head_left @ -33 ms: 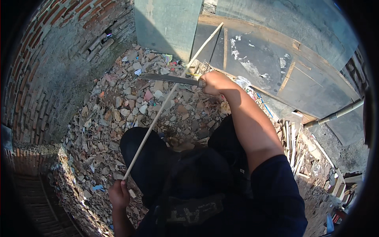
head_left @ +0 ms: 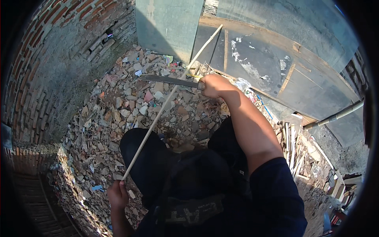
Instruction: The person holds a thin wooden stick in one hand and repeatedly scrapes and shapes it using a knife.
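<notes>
A long, thin, pale stick [head_left: 153, 125] slants from the lower left up to the dark panel at the top. Its lower end is gripped by my left hand [head_left: 118, 194], the fingers closed around it beside my left knee. My right hand [head_left: 213, 85] is wrapped round the handle of a machete [head_left: 169, 80], most of the handle hidden in the fist. The long dark blade points left and lies across the stick, over its upper half. Whether the blade touches the stick I cannot tell.
Broken brick and stone rubble [head_left: 130, 106] covers the ground. A brick wall [head_left: 47, 79] rises at left. Grey-green panels [head_left: 167, 27] and a dark panel [head_left: 256, 51] stand at the back. Split sticks [head_left: 291, 146] lie at right, near a bamboo pole [head_left: 335, 116].
The blade and my right hand have shifted very slightly, the blade's handle end now a touch lower. My left hand and the stick have hardly moved.
</notes>
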{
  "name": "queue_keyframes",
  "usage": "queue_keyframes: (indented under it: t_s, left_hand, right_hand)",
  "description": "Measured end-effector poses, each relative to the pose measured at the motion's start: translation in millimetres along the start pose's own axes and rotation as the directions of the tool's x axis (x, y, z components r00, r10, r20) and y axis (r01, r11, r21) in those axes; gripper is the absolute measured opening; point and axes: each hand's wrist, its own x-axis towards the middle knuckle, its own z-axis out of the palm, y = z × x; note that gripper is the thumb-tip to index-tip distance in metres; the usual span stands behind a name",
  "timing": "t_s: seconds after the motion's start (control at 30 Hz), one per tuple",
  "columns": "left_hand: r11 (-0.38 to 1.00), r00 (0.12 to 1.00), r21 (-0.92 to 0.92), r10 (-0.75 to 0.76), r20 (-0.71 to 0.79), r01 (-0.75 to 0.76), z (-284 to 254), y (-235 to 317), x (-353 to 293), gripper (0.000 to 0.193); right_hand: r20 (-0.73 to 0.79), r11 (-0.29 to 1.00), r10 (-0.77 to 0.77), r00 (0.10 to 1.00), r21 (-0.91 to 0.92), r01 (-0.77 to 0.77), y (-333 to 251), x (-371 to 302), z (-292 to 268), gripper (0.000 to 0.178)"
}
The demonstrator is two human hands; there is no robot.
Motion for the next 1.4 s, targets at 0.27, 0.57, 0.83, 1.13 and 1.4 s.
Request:
queue_keyframes:
  t_s: [0.27,0.57,0.83,1.13,1.4]
  left_hand:
    - [0.997,0.999,-0.082,0.001,-0.038,-0.004,5,-25,-27,0.036]
    - [0.989,0.994,-0.103,-0.096,0.058,0.101,-7,-34,-37,0.042]
    - [0.968,0.998,-0.244,-0.055,0.035,0.062,3,-46,-29,0.047]
    - [0.990,1.000,-0.139,-0.023,-0.017,0.021,0,-39,-30,0.045]
    - [0.973,0.984,-0.160,0.155,-0.082,-0.167,12,-14,-5,0.036]
  right_hand:
    - [-0.059,0.987,-0.077,0.995,0.139,0.084,-9,-11,-1,0.033]
    - [-0.161,0.960,-0.068,0.985,0.260,0.109,7,-12,4,0.034]
    - [-0.125,0.816,-0.128,0.984,0.550,0.176,-32,-7,7,0.041]
    - [-0.127,0.365,-0.082,0.988,0.919,0.149,-26,-7,11,0.020]
    - [-0.167,0.290,-0.010,0.986,0.943,0.163,-34,-5,-1,0.023]
